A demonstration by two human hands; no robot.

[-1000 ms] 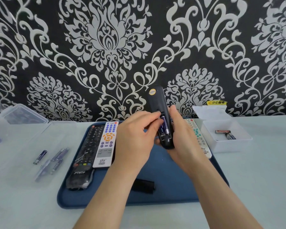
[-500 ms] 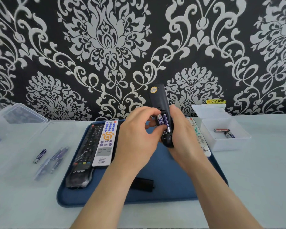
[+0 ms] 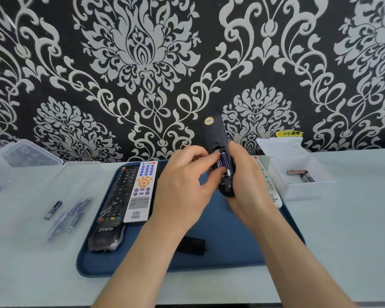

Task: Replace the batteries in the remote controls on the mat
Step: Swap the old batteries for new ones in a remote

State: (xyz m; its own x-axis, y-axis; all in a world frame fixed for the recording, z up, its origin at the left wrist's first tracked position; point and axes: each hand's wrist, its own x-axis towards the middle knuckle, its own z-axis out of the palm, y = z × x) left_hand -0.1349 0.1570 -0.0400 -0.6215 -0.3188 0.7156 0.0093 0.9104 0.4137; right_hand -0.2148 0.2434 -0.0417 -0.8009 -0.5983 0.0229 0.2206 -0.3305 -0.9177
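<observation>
Pale table (image 3: pixel 342 241) right across the shot, blue mat (image 3: pixel 231 252) in the middle of it. Lifted above the mat's far half is the held remote (image 3: pixel 213 134): back side to the camera, long axis running away from the person, sticker end tipped up toward the wall, rounded butt end nearest us. The right hand (image 3: pixel 247 181) wraps round its right edge and lower body, gripping it. The left hand (image 3: pixel 182 185) comes in opposite, fingers curled, thumb and fingertips pinching a purple battery (image 3: pixel 222 162) that lies lengthwise in the open compartment, in line with the remote. Fully seated? Can't tell, fingers cover its left side.

On the mat's left, a black remote (image 3: pixel 113 203) and a white remote (image 3: pixel 141 192) lie side by side, face up. A pale remote (image 3: pixel 273 196) is mostly hidden behind the right hand. A dark strip (image 3: pixel 193 246) is half covered by the left forearm. The white box (image 3: pixel 298 190) holds two used batteries (image 3: pixel 300 174). The loose batteries (image 3: pixel 53 210) at far left are blurred.
</observation>
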